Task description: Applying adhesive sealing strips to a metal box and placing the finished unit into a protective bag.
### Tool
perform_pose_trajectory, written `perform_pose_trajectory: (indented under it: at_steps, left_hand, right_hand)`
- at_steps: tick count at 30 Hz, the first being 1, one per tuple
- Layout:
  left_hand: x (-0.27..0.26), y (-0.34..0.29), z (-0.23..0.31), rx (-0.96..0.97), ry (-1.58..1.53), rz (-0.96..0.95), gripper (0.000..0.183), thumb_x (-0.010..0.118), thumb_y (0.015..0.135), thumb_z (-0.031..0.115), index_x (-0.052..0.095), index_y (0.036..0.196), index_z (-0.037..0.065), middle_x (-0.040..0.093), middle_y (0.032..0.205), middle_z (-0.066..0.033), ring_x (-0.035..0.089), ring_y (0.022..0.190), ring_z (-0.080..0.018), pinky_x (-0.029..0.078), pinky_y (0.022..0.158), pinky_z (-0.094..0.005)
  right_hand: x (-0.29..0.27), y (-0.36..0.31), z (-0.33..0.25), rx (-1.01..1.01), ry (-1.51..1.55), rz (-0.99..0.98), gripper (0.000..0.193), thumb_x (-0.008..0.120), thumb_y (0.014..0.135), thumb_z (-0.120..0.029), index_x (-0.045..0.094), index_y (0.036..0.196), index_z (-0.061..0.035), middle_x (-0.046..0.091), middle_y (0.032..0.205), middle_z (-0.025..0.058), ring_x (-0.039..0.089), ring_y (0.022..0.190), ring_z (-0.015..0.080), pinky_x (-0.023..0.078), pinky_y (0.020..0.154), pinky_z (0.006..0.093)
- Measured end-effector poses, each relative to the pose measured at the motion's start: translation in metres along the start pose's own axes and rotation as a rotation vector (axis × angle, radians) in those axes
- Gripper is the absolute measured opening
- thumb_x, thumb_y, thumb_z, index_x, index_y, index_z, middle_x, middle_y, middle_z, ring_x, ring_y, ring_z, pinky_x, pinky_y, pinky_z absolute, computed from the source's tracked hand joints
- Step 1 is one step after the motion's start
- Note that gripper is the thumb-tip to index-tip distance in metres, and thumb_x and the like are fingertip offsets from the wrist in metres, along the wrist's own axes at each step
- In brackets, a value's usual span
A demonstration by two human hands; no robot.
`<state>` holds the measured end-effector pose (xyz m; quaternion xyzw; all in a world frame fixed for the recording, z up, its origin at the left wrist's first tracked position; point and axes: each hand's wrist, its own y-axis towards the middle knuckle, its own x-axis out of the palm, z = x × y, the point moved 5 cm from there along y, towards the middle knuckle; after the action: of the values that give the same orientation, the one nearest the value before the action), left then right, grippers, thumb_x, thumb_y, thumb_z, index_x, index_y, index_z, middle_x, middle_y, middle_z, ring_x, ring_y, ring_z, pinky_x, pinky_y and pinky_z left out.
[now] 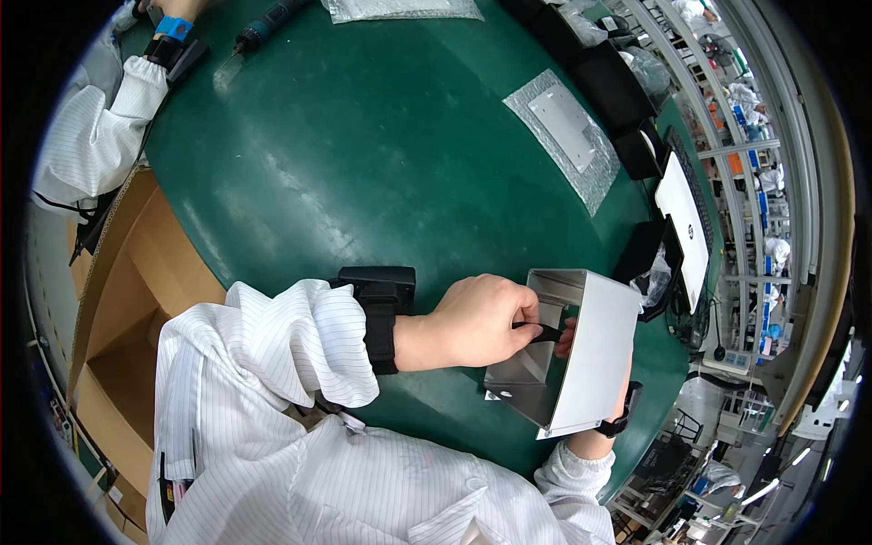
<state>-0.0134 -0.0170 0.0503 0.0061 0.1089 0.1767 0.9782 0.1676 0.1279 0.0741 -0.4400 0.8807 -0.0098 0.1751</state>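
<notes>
A pale grey bent sheet-metal housing [595,354] stands tilted at the right front of the green table, its open side facing left. My left hand [481,322] reaches to that opening, thumb and fingers pinched on a small black strip [548,333]. Inside the housing, fingertips of my right hand [567,338] are curled at the strip's other end. The housing's wall hides most of that hand; its wrist, with a black band, shows below the right edge. What the strip is exactly, I cannot tell.
A flat metal plate [565,127] lies on bubble wrap [595,186] at the right. Black bins [595,82] and a white laptop [681,227] line the right edge. An open cardboard box [136,363] stands left. Top left are a power screwdriver [263,29] and another person's sleeve [100,118].
</notes>
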Motion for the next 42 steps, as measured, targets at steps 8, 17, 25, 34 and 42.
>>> perform_pose_trajectory:
  at_steps: [8,17,25,34,42]
  left_hand:
    - [-0.001,0.001,-0.001,-0.05,-0.038,-0.023,0.014,0.074,0.082,0.018,0.068,0.082,0.005,0.068,0.067,-0.0065,0.063,0.057,-0.0186,0.047,0.054,-0.0321]
    - [0.005,0.003,-0.012,-0.147,-0.362,-0.261,0.023,0.066,0.091,0.02,0.066,0.097,-0.002,0.072,0.087,-0.0103,0.069,0.073,-0.0171,0.055,0.062,-0.0292]
    - [-0.025,0.001,-0.023,-0.375,-0.238,-0.253,0.022,0.054,0.095,0.014,0.05,0.112,0.0,0.069,0.076,-0.0116,0.066,0.06,-0.0203,0.053,0.055,-0.0306]
    - [-0.033,-0.021,0.036,0.797,0.57,0.159,0.022,0.066,0.079,0.007,0.066,0.101,0.004,0.065,0.096,-0.0079,0.061,0.072,-0.0178,0.05,0.055,-0.0293]
    - [-0.021,-0.026,0.041,1.05,0.671,0.22,0.021,0.069,0.074,0.006,0.071,0.095,0.005,0.066,0.087,-0.0047,0.056,0.064,-0.0126,0.047,0.053,-0.0245]
  right_hand:
    - [0.022,-0.004,0.017,0.061,0.263,-0.15,0.046,0.062,0.095,-0.017,0.049,0.134,0.0043,0.06,0.121,0.0198,0.065,0.104,0.0261,0.058,0.085,0.0363]
    - [0.005,-0.013,0.027,-0.033,0.203,0.095,0.025,0.068,0.091,-0.009,0.061,0.111,0.0043,0.066,0.098,0.0149,0.067,0.073,0.0212,0.057,0.067,0.0278]
    - [-0.014,0.005,-0.023,-0.023,0.006,0.138,0.014,0.072,0.081,0.008,0.07,0.096,0.0063,0.073,0.085,0.0057,0.065,0.07,0.0081,0.052,0.064,0.0222]
    - [-0.015,0.018,-0.023,0.106,0.139,0.113,0.016,0.072,0.083,0.005,0.07,0.099,0.0061,0.072,0.085,0.0066,0.066,0.068,0.0073,0.053,0.062,0.02]
    - [-0.013,0.017,-0.018,0.102,0.175,0.128,0.021,0.073,0.083,0.003,0.069,0.103,0.0068,0.073,0.086,0.0073,0.066,0.068,0.0074,0.053,0.062,0.0204]
